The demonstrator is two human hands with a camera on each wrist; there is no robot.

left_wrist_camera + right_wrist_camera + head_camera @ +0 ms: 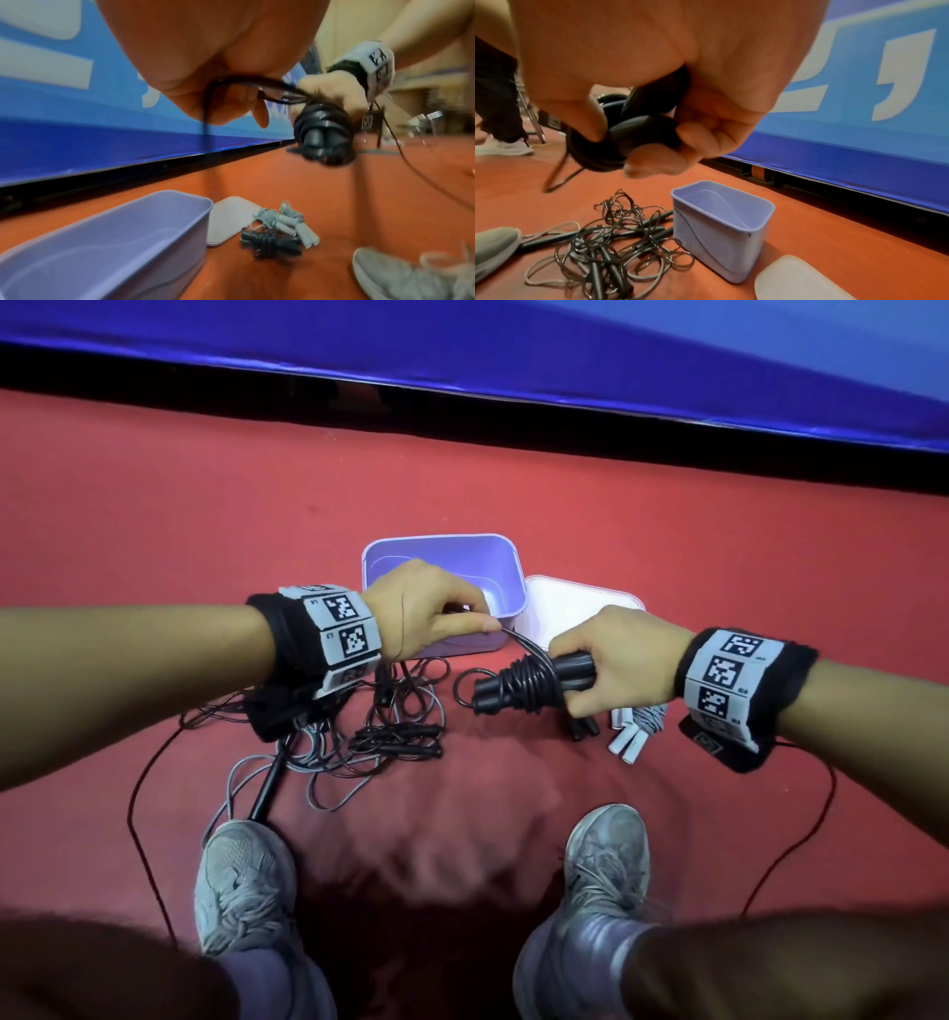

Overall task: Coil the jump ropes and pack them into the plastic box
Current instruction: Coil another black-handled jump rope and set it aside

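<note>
My right hand (595,660) grips the two black handles of a black jump rope (524,683) whose cord is wound round them; the same bundle (323,134) shows in the left wrist view. My left hand (441,613) pinches the loose end of that cord just in front of the empty purple plastic box (508,567). On the red floor lie a coiled black rope (270,241) and a coiled grey rope (287,223) near the right hand. A tangle of loose black and grey ropes (608,245) lies left of the box (721,229).
The box's pale lid (570,603) lies flat to its right. A blue banner wall (513,346) runs along the far side of the red carpet (205,505). My grey shoes (246,880) stand near the ropes. Thin wrist-camera cables (149,839) trail over the floor.
</note>
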